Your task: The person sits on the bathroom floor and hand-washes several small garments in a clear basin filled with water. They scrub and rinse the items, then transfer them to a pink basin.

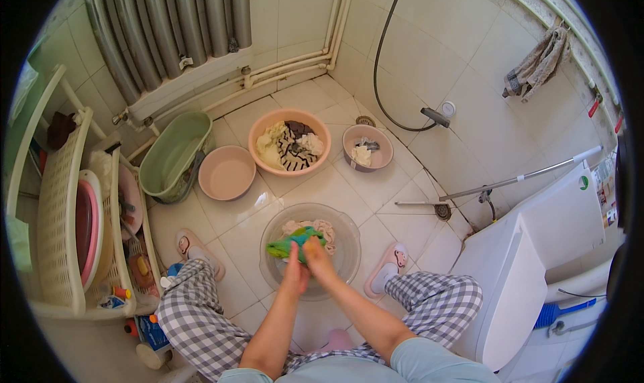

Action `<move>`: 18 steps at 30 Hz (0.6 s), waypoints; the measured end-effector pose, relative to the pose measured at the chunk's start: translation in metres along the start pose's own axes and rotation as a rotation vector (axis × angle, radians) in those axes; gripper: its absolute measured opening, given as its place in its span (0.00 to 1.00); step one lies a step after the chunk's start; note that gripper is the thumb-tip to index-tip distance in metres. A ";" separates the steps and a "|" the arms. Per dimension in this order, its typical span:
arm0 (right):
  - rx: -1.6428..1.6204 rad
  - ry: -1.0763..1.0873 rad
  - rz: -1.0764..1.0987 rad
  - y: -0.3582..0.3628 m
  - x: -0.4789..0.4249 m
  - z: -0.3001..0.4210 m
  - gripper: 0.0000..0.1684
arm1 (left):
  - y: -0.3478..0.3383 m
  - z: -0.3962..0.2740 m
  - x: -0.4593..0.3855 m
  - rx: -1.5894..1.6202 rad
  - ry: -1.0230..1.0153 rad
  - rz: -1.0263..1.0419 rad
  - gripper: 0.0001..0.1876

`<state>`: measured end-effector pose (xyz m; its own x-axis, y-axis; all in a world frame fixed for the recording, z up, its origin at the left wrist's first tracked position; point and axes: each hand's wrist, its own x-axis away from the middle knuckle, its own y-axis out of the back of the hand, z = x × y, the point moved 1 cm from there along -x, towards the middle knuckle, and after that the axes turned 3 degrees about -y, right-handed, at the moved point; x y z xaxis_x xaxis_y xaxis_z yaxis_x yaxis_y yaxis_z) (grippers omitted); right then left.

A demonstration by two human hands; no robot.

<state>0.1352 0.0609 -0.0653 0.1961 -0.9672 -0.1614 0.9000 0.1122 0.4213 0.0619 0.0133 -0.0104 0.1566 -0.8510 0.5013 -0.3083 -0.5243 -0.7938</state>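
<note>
A wet-looking green and blue cloth is bunched between my two hands over a clear plastic basin. My left hand grips it from the left and below, palm turned inward. Pressed against the cloth's right side is my right hand, its fingers curled around the fabric. Beneath and behind the cloth lies a pale pink, crumpled fabric in the basin. My hands cover part of what the basin holds.
Beyond stand a peach basin of clothes, a pink basin, a small basin with cloths and a green tub. A plastic shelf rack borders the left, a toilet the right. A black hose hangs along the wall.
</note>
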 end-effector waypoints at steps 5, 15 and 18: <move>-0.620 -0.786 0.233 0.026 -0.019 0.048 0.28 | -0.009 0.029 0.019 -0.269 -0.106 -0.009 0.36; -0.806 -0.953 0.099 0.029 -0.018 0.046 0.30 | -0.026 0.023 0.031 -0.275 -0.079 -0.015 0.31; -1.208 -1.233 0.035 0.029 -0.022 0.006 0.27 | -0.034 0.021 0.032 -0.356 -0.032 -0.001 0.34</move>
<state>0.1546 0.0837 -0.0444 0.3495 -0.4873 0.8003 0.7756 -0.3287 -0.5389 0.0969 0.0030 0.0257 0.1849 -0.8540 0.4863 -0.6148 -0.4865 -0.6207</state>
